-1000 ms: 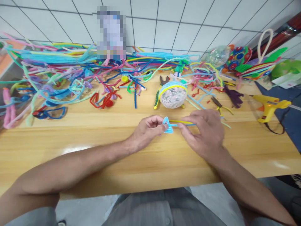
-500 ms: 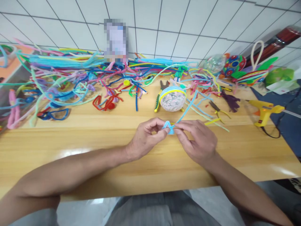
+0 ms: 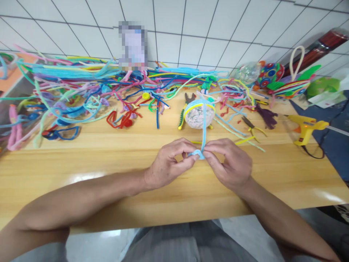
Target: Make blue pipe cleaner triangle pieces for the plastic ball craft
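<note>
Between my two hands is a light blue pipe cleaner point(image 3: 204, 127), its lower part bent into a small coil and its free end standing up in front of the ball. My left hand point(image 3: 171, 160) is closed, thumb and forefinger pinching the coiled part. The fingertips of my right hand point(image 3: 230, 160) pinch the pipe cleaner where it leaves the coil. Just beyond my hands sits a clear, speckled ball point(image 3: 197, 119) with yellow and blue bands round its upper part. Green-handled pliers point(image 3: 181, 118) lie beside the ball, partly behind it.
A heap of coloured pipe cleaners point(image 3: 81, 72) runs along the tiled wall. To the right lie yellow-handled pliers point(image 3: 252, 127), a purple tassel-like piece point(image 3: 266, 116) and a yellow glue gun point(image 3: 308, 127). A decorated ball point(image 3: 271, 74) stands at the back right.
The pipe cleaner's free end has swung from slanting right to nearly upright, now crossing in front of the ball. The coil has tipped over in my fingers. Both hands stay almost in place.
</note>
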{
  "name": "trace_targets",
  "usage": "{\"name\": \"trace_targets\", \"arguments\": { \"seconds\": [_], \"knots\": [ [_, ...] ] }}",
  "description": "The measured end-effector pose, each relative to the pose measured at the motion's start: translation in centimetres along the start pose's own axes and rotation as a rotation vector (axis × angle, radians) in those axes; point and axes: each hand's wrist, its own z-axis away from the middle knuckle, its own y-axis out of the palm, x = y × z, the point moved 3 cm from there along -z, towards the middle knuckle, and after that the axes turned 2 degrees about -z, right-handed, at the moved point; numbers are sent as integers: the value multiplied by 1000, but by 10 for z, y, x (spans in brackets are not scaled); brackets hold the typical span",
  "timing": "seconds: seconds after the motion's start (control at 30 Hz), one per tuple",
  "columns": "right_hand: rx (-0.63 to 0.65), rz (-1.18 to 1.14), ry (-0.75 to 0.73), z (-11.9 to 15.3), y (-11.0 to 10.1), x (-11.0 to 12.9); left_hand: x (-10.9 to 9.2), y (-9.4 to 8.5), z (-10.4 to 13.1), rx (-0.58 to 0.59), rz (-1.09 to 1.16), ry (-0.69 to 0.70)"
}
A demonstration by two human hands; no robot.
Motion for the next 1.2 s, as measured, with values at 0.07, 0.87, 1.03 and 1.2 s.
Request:
{"name": "trace_targets", "arguments": {
  "seconds": [0.07, 0.87, 1.03, 1.2],
  "knots": [
    [6, -5, -40, -1, -1, 1, -2, 0, 0, 17, -5, 52],
    [59, -41, 11, 0, 8, -4, 18, 0, 1, -108, 106, -210],
    [75, -8, 100, -2, 9, -8, 26, 3, 1, -29, 92, -267],
    [99, 42, 112, -3, 8, -12, 23, -10, -6, -58, -296, -33]
  ]
}}
